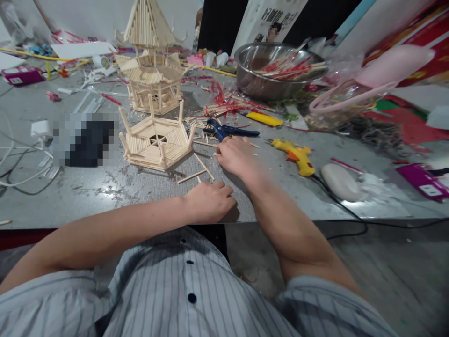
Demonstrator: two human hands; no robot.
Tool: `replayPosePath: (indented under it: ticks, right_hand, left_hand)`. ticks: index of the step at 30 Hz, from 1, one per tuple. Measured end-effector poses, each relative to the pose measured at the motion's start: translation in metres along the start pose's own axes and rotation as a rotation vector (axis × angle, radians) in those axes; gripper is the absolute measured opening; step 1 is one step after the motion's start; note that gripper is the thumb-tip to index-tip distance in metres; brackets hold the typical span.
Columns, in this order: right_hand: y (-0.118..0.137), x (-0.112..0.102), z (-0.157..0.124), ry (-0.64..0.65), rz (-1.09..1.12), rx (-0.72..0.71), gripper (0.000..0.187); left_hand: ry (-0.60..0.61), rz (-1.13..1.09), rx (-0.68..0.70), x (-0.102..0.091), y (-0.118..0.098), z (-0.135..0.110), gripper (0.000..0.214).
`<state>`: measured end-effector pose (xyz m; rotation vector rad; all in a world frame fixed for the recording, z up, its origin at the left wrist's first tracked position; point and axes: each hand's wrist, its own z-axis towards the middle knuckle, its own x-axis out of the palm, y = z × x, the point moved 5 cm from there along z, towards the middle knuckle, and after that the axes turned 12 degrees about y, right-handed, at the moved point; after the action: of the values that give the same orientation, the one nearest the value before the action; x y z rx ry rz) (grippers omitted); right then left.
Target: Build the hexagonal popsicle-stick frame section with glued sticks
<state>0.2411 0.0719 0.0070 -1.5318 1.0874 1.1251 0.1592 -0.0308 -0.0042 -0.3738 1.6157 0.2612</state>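
Note:
My left hand (210,201) rests near the table's front edge, its fingers curled; anything inside them is hidden. Farther forward, my right hand (235,157) is bent down over loose sticks beside blue-handled pliers (219,130). Its fingers are curled, and I cannot make out what they hold. Several short wooden sticks (192,176) lie just left of my hands. To their left sits a hexagonal base (178,142) made of sticks, with upright posts at its corners. Behind it stands a tiered stick pagoda (154,77) with a pointed roof.
A yellow glue gun (296,154) lies to the right, its cord trailing over the table edge near a pale rounded object (340,181). A yellow-handled cutter (264,119) lies behind the pliers. Farther back, a steel bowl (250,77) holds red-and-wood sticks.

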Motion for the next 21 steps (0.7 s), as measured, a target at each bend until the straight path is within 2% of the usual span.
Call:
replayPosePath:
  ticks: [7, 10, 14, 16, 18, 21]
  right_hand:
    - [-0.007, 0.003, 0.005, -0.004, 0.170, -0.018, 0.019]
    - [-0.015, 0.000, 0.004, -0.072, 0.394, -0.013, 0.017]
    - [-0.027, -0.005, 0.000, -0.212, 0.842, -0.054, 0.025]
    - [-0.028, -0.007, -0.004, -0.237, 1.051, -0.109, 0.021]
    - [-0.026, -0.009, -0.009, -0.218, 1.217, -0.167, 0.014]
    - [-0.018, -0.012, -0.020, -0.146, 1.338, -0.213, 0.015]
  left_hand:
    - [-0.036, -0.055, -0.030, -0.006, 0.001, 0.003, 0.026]
    - [-0.108, -0.210, -0.107, -0.006, 0.013, -0.001, 0.028]
    - [-0.374, -0.619, -0.264, -0.008, 0.038, -0.005, 0.018]
    - [-0.496, -0.908, -0.385, -0.003, 0.051, -0.006, 0.022]
    - [-0.543, -1.230, -0.477, 0.007, 0.059, -0.004, 0.031]
    - [-0.568, -1.573, -0.458, 0.012, 0.059, 0.000, 0.031]
